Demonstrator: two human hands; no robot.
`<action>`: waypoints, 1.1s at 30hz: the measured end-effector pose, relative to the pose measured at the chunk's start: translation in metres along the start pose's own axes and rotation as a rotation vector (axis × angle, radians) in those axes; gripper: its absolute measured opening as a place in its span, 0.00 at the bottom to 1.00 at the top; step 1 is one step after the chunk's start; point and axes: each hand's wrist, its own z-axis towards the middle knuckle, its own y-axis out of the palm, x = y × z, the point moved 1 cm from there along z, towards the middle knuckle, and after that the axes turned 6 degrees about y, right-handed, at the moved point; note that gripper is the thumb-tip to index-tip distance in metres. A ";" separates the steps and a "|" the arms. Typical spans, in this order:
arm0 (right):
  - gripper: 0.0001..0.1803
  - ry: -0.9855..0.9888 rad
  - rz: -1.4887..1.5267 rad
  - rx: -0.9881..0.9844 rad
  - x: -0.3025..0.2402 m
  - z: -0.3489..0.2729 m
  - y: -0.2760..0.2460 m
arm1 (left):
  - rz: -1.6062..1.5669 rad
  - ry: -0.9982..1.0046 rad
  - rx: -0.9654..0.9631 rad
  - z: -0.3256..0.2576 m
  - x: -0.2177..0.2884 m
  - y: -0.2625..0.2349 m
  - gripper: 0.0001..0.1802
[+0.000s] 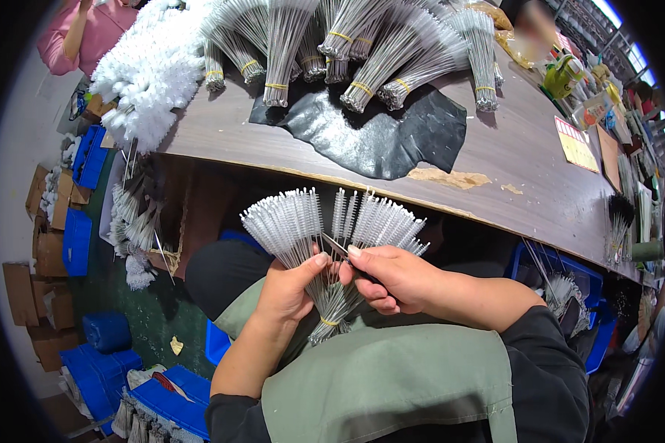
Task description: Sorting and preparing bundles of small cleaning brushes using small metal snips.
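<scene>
A bundle of thin wire brushes [284,223] with white bristles fans out over my lap, split by a gap near its middle. A yellow band ties the wire stems [332,304] near their lower ends. My left hand [290,289] is closed around the stems on the left side. In my right hand [395,275], a slim pointed metal tool [334,244] is pinched, its tip slanting up-left into the gap. Whether it is scissors or tweezers I cannot tell. Both hands nearly meet in front of the stems.
Several banded brush bundles [281,59] lie across the table [524,159], some above a black sheet [391,140]. White fluffy brushes [144,70] are heaped at its left end. Blue bins [89,155] and cardboard boxes [48,258] line the left floor. A person in pink [96,33] is at far left.
</scene>
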 end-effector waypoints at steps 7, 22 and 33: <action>0.22 0.000 0.039 -0.017 0.000 0.000 -0.001 | 0.040 0.020 -0.030 -0.001 -0.001 -0.001 0.10; 0.21 0.002 0.005 -0.024 0.001 -0.002 -0.003 | 0.030 0.021 -0.064 0.000 -0.003 -0.001 0.10; 0.21 0.005 0.017 -0.008 0.001 -0.001 -0.004 | 0.029 0.018 -0.054 0.000 -0.002 0.007 0.09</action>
